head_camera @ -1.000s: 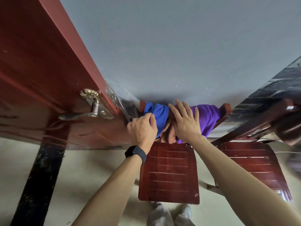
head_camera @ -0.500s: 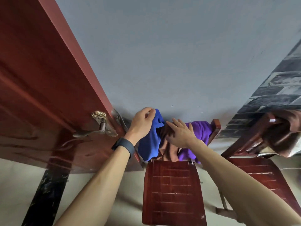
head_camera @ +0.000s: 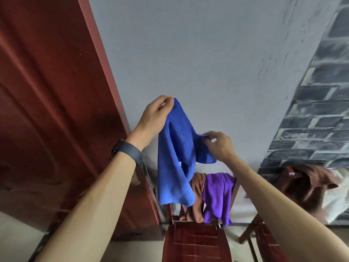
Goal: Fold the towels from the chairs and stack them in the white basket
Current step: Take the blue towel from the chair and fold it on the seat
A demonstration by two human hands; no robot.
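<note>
1. The red chair (head_camera: 196, 242) is nearest, its slatted seat at the bottom of the view, and both bare forearms reach over it.
2. Above the chair's backrest and toward its left side, the left grip (head_camera: 154, 116) pinches the top corner of the blue towel (head_camera: 175, 157) between thumb and curled fingers. A dark wristband (head_camera: 126, 150) sits on that wrist.
3. The right grip (head_camera: 220, 145) is also above the backrest, lower down and over its right half. Its fingers are curled around a bunched edge of the same towel.
4. The blue towel hangs from the 2 grips. Its highest point is at the left grip, a short sagging span runs across to the right grip, and the long body drops toward the chair's left back post. I cannot tell whether its lower hem touches the chair.
5. 2 more towels are draped over the backrest. The brown towel (head_camera: 196, 195) is in the middle, partly behind the blue hem, and the purple towel (head_camera: 217, 195) touches it on the right.
6. To the right of the chair stands a second chair (head_camera: 263, 242), blurred, with a brown cloth (head_camera: 311, 182) over its back.
7. A red-brown door (head_camera: 47, 110) stands to the left of the chair. Behind it is a grey wall (head_camera: 188, 53), and a brick-patterned wall (head_camera: 311, 120) lies farther right.
</note>
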